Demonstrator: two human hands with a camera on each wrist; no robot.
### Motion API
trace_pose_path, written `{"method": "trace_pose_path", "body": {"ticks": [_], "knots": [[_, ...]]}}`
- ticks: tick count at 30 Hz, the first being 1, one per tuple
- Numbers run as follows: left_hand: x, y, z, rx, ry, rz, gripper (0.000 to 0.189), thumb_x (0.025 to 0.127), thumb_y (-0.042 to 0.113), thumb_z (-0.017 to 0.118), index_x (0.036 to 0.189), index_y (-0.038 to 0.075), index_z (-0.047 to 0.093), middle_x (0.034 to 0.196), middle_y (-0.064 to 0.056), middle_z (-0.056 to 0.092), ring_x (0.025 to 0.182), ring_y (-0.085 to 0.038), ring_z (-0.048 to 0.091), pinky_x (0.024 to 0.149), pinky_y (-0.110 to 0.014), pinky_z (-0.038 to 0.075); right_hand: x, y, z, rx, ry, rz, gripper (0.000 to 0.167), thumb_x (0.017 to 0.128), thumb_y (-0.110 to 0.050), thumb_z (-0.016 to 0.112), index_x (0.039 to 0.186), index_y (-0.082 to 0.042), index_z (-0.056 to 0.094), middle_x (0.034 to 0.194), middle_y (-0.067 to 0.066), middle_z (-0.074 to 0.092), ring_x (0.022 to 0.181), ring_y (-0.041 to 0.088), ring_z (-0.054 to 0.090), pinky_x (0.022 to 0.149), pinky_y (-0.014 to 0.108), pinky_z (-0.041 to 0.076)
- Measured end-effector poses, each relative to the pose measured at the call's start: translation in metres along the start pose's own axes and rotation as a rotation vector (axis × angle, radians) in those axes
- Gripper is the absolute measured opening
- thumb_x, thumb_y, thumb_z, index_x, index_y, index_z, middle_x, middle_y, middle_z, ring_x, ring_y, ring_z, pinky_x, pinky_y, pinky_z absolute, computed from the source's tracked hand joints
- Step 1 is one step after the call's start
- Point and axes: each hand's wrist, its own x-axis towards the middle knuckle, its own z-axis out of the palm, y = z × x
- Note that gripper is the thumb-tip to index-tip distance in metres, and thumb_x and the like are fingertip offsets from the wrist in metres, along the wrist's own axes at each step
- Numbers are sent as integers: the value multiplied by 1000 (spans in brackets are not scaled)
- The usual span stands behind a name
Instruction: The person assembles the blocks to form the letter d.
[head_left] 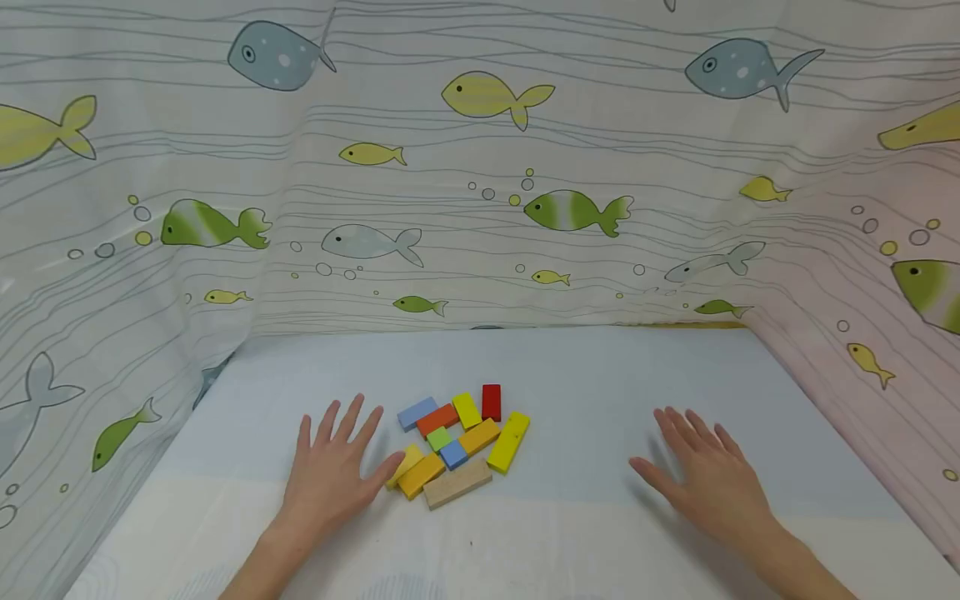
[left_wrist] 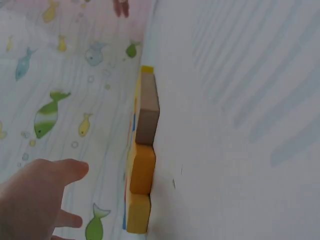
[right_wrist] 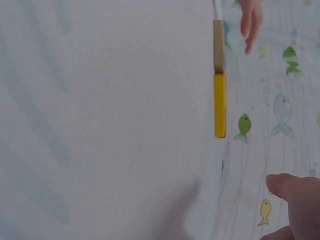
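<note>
The left hand hovers above the table, its fingers straight and spread. Its thumb points at the light yellow block and, from the head view, covers part of it; the left wrist view shows a gap between them. Just right of that, the near orange block lies alongside, then the wood block.

Farther from the thumb are the green block, the small blue block and the far orange block. Right of the index fingertip lie the long blue block, the orange-red block, the short yellow block and the dark red block. The long yellow block is the farthest right of this hand.

Well right of the blocks, the right hand is raised too, fingers extended, thumb toward them. Beyond both hands hangs a fish-print curtain.
</note>
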Motion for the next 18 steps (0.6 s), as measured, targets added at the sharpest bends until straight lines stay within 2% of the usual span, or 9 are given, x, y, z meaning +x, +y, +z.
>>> {"method": "trace_pose_path", "body": {"ticks": [4,8,13,18], "knots": [[4,12,4,-39,-21,58,69,89,57,63,140,9,58,149,-16,50,137,-42,44,112,-67,30,1,-12,5,121,-5,20,76,90,-61,63,142,-6,54,144,20,54,135,45,46,109,63,34],[5,23,8,-106,-3,116,61,89,51,67,133,9,64,142,-11,58,129,-35,53,108,-57,41,2,-23,11,216,2,34,68,90,-58,65,139,-10,59,142,17,57,131,47,50,100,67,41],[7,33,15,-210,4,175,52,88,44,72,128,11,68,134,-5,65,121,-28,59,102,-50,49,5,-31,23,312,22,3,62,89,-53,69,135,-11,63,137,9,63,129,37,56,102,59,45],[9,43,19,-230,-14,191,49,86,41,76,128,15,69,129,1,67,118,-23,61,100,-45,52,9,-38,36,358,37,-17,57,88,-47,74,131,-11,65,130,5,68,122,28,63,99,49,51]]}}
